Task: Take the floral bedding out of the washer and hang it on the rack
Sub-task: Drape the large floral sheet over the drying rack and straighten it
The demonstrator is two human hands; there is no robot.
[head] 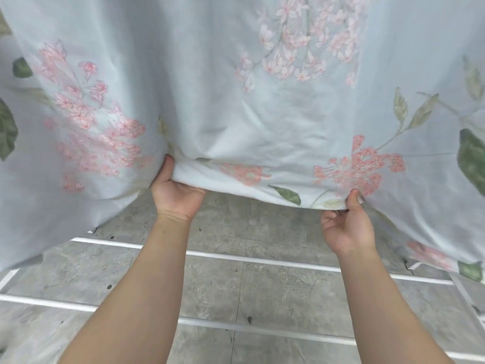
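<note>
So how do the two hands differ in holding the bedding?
The left hand has its fingers hidden behind the floral bedding, only the thumb showing; the right hand shows curled fingers below the hem. The left hand holds a thicker fold, the right hand a thin edge. Both hold the lower edge.

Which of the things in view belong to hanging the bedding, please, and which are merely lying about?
Part of the job: floral bedding; white rack bars; left hand and right hand, both gripping the bedding's lower edge.
Just there: grey tiled floor; dark specks on it.
</note>
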